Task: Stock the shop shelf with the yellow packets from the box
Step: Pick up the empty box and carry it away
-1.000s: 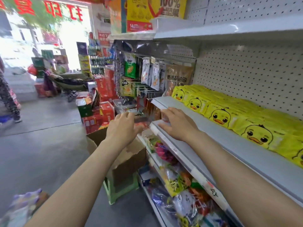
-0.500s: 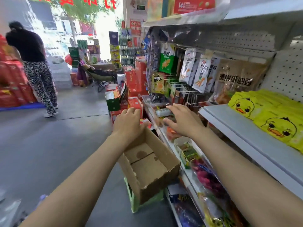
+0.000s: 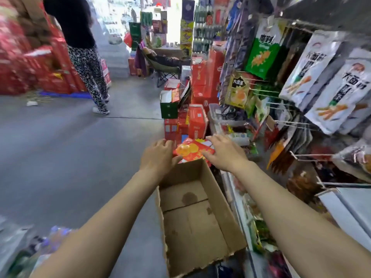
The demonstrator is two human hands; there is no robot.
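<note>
Far to my left stand stacked red cartons (image 3: 24, 73), and beside them a person in a black top and patterned trousers (image 3: 84, 57) stands on the grey floor (image 3: 60, 147). Nearer, my left hand (image 3: 158, 155) reaches forward over the far left corner of the cardboard box (image 3: 226, 213), fingers loosely bent and holding nothing; whether the thumb touches the box rim I cannot tell. The box sits open below my arms, and its bare brown bottom shows a dark stain and no yellow packets; none of those packets is in my view. Just past the far rim lies a red and orange carton (image 3: 192, 150), between my two hands. My right hand (image 3: 224, 153) is spread wide, fingers straight, its fingertips at that carton's right edge, gripping nothing. Behind it rise more red boxes (image 3: 204, 81). To the right, snack bags hang on wire hooks: a green bag (image 3: 261, 55) and white bags (image 3: 313, 65). The white shelf edge (image 3: 345, 213) shows at lower right.
</note>
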